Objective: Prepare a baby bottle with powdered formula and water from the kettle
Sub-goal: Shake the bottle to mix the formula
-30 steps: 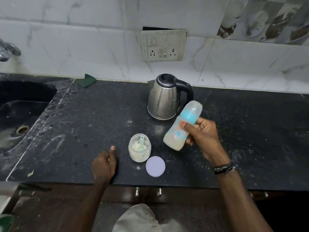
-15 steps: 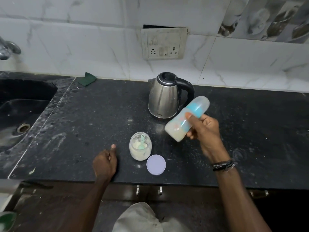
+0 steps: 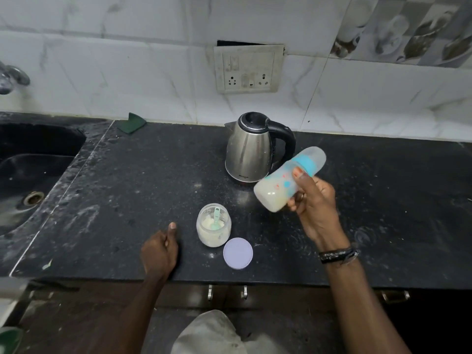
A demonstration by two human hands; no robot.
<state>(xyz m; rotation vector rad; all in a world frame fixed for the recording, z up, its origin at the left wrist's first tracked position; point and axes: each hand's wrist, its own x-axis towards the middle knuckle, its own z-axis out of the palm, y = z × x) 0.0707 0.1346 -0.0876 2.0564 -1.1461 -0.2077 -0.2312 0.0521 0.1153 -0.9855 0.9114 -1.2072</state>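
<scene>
My right hand (image 3: 315, 203) grips the capped bottle (image 3: 288, 178) tilted above the counter (image 3: 127, 200), likely for mixing; my left hand (image 3: 159, 249), loosely curled and empty, braces beside the jar (image 3: 213, 224).

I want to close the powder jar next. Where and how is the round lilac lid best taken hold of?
Take the round lilac lid by its rim, from above, grip across opposite edges. It lies flat on the black countertop, free beside the open glass powder jar, so only the edge offers purchase.
</scene>
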